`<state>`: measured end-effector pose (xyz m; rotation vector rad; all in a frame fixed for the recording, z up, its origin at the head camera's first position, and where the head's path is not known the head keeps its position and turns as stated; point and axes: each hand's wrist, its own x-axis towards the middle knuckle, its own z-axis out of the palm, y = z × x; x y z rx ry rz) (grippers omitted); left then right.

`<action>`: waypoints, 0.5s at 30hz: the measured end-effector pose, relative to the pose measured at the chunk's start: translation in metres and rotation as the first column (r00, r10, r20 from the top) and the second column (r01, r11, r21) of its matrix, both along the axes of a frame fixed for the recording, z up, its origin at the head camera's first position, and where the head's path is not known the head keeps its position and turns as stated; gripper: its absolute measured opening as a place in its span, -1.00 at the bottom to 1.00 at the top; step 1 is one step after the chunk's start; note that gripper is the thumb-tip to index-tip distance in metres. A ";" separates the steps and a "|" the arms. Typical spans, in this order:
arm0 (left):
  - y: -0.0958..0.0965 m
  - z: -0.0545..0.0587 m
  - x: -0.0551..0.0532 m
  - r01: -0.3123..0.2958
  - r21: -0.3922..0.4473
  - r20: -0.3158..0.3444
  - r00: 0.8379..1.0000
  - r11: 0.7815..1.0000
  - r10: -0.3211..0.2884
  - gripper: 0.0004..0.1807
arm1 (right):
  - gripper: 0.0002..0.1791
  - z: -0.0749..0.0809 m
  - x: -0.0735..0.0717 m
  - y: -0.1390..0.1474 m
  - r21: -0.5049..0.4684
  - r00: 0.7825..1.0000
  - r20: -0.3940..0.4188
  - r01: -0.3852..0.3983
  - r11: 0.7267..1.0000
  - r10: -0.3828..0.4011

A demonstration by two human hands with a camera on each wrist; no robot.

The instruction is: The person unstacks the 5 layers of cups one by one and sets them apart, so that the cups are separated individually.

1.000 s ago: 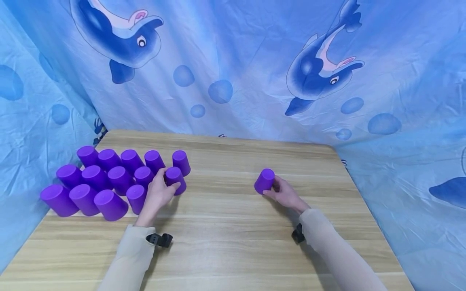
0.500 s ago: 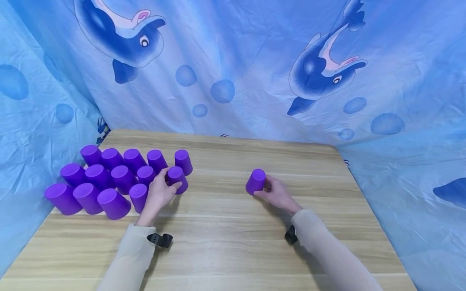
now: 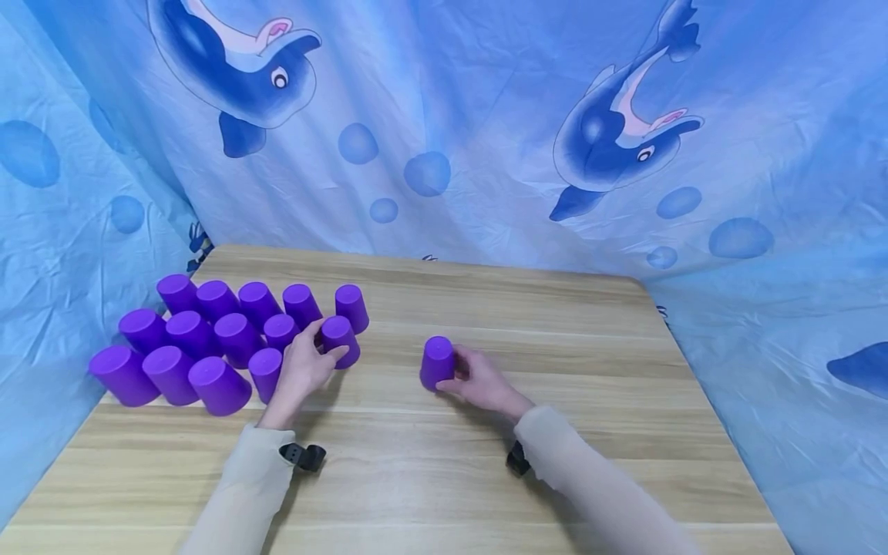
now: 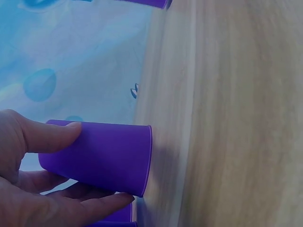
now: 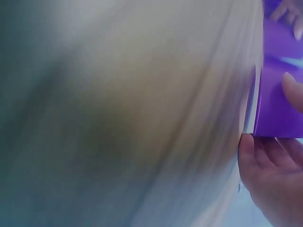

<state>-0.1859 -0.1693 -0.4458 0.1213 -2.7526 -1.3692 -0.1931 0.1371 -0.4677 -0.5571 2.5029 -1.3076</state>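
Upside-down purple plastic cups fill the left part of the table in the head view. My left hand (image 3: 306, 370) grips the cup (image 3: 343, 347) at the right end of the middle row, thumb on its near side. In the left wrist view that cup (image 4: 106, 156) has its rim at the tabletop, with the thumb on one side and fingers on the other. Mid-table, my right hand (image 3: 486, 381) grips another upside-down cup (image 3: 437, 366) from its right side. The right wrist view shows this cup (image 5: 279, 109) between thumb and fingers, its rim close over the wood.
Behind the left hand's cup stands a single cup (image 3: 351, 310), ending the back row. Several more cups stand in rows to the left, such as the front corner cup (image 3: 125, 376). The wooden table (image 3: 416, 478) is enclosed by a blue dolphin-print curtain (image 3: 472, 116).
My right hand has moved left and slightly nearer with its cup, to about mid-table. The left hand keeps its hold in the same place. The head view has shifted slightly.
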 end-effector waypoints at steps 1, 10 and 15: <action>0.000 0.000 0.000 0.000 -0.002 0.001 1.000 1.000 0.000 -0.31 | -0.27 0.000 0.002 -0.005 0.001 1.000 -0.003 -0.009 1.000 0.009; -0.002 0.000 0.001 0.012 0.004 0.021 1.000 1.000 -0.012 -0.28 | -0.25 -0.003 0.010 -0.032 -0.013 0.998 -0.002 -0.056 0.998 0.056; -0.001 -0.002 0.002 0.013 0.036 0.001 1.000 0.999 -0.013 -0.30 | -0.25 -0.004 0.010 -0.042 0.015 0.998 -0.025 -0.065 0.998 0.066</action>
